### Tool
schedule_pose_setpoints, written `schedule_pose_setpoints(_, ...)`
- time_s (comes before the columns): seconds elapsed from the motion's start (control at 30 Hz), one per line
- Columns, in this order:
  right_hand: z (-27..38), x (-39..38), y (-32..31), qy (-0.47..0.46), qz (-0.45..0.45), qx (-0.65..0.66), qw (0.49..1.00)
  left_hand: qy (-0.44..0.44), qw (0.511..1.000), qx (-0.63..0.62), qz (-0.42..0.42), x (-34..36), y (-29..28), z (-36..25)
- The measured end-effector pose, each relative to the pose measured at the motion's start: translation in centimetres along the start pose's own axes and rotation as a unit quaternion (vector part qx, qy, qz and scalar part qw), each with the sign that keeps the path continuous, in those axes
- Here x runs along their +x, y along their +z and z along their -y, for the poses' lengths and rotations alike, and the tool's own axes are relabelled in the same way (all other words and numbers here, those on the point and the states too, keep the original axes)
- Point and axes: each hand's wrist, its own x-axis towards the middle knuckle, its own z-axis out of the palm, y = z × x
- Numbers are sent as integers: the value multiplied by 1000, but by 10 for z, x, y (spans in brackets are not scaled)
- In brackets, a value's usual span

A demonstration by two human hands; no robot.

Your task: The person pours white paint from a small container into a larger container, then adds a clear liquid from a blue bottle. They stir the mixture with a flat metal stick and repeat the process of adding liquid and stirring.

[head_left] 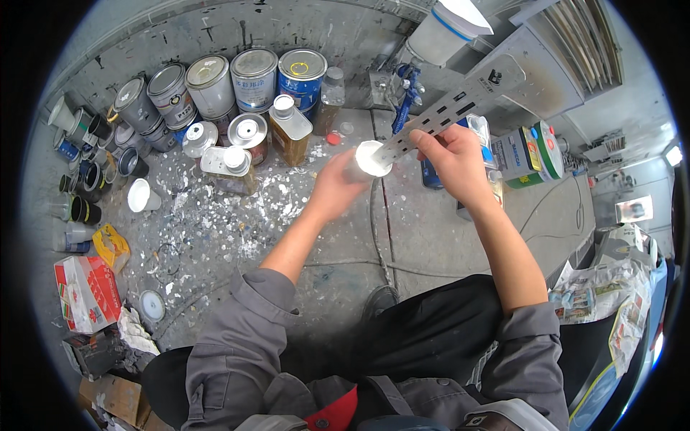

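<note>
Just off centre toward one o'clock, the white cup point(364, 153) is gripped round its eight-o'clock side by the left hand point(336, 184), presumably for steadiness, while the right hand point(460, 164) pinches a perforated mixing ruler point(454, 111) slanting toward two o'clock, apparently controlling its lower end.

The cup point(361, 171) looks like smooth white plastic; the slotted strip point(460, 105) is smooth with a low sheen, metal or plastic hard to tell. Far left, the round cans point(254, 80) are metal, their lids smeared. The floor point(215, 241) is matt, rough with flaked paint. Near, the sleeves point(233, 320) are matt cloth; right, the newspaper point(624, 281) is creased paper.
</note>
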Motion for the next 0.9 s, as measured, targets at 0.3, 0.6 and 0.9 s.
schedule_pose_setpoints(0.3, -6, 8, -6, -29, -24, 46, 998, 23, 1000, 11, -10, 0, -4, 9)
schedule_pose_setpoints(0.6, -9, 3, 7, -5, -36, 41, 999, 21, 999, 16, -29, 1, 2, -1)
schedule_pose_setpoints(0.9, -14, 8, -19, 85, -80, 199, 973, 9, 997, 21, -72, 9, -16, 10)
